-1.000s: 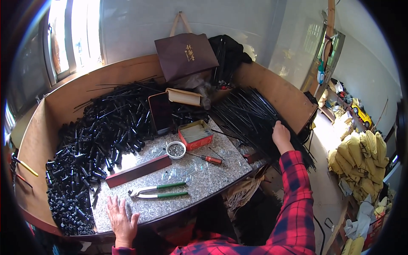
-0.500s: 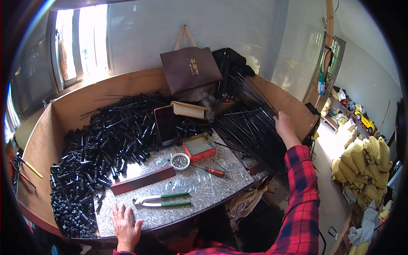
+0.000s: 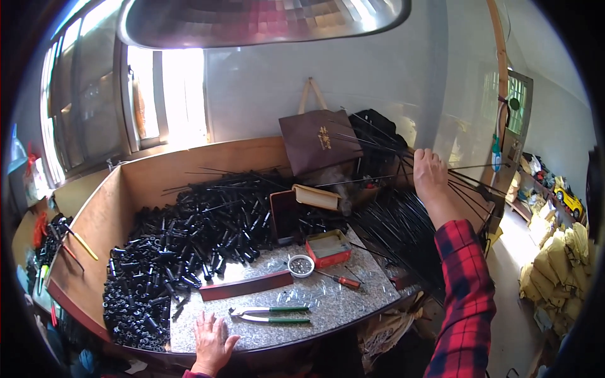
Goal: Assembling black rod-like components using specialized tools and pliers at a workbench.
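Raised above the heap of long black rods (image 3: 394,220) on the right, my right hand (image 3: 431,173) is closed round several thin black rods (image 3: 463,184) that fan out to both sides. My left hand (image 3: 213,341) lies flat with fingers spread on the speckled stone slab (image 3: 340,312), at its front left. Just beyond it are pliers (image 3: 271,315) with green handles. Farther back lie a dark red bar (image 3: 246,286), a white cup (image 3: 300,266) of small metal pieces, a red tin (image 3: 328,248) and a screwdriver (image 3: 340,279).
A large heap of short black tubular parts (image 3: 189,233) fills the left, inside a wooden rim (image 3: 208,149). A brown paper bag (image 3: 320,140) stands at the back. The phone-like dark slab (image 3: 285,216) leans near a small box (image 3: 316,197). A shiny lamp shade (image 3: 265,22) hangs overhead.
My right hand has come up from the rod heap with several rods in its grip. My left hand stays flat on the slab. The view has tilted up and turned left.
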Available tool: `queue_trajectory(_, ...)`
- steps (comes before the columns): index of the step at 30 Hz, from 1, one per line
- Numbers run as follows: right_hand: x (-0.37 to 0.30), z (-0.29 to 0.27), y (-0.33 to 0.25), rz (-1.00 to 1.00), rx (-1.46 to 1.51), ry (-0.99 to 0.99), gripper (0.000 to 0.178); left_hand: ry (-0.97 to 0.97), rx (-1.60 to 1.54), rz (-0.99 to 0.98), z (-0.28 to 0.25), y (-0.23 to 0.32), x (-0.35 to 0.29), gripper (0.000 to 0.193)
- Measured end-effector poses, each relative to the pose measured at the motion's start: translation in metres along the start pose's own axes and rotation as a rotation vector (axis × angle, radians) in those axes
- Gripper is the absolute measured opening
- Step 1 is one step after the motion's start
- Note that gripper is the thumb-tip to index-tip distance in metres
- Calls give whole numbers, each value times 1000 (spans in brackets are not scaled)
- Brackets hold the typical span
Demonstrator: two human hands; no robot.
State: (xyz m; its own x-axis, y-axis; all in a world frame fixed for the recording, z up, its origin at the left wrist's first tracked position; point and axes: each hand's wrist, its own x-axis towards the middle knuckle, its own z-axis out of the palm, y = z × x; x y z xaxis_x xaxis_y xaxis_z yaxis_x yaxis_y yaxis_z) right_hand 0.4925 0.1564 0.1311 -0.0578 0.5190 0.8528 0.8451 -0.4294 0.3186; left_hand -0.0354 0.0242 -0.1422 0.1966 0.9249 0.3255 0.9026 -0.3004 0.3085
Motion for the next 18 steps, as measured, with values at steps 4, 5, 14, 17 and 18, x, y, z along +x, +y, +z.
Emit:
queue_trajectory(4, -1, -5, -20, 99, 336, -224, 13, 31, 21, 60, -6, -1, 3, 62)
queue_trajectory(5, -2, -12, -28, 95, 346, -215, 13, 41, 26, 52, -10, 1, 5, 62)
queue_trajectory(14, -12, -91, -126, -38, 1179, -248, 29, 388, -73, 216, -99, 36, 51, 77)
queue_trajectory(17, -18, -128, -154, -48, 1290, -453, 24, 440, -164, 193, -122, 38, 77, 95)
queue_trajectory(18, -23, -129, -162, -92, 1363, -426, 23, 442, -121, 175, -132, 43, 82, 103)
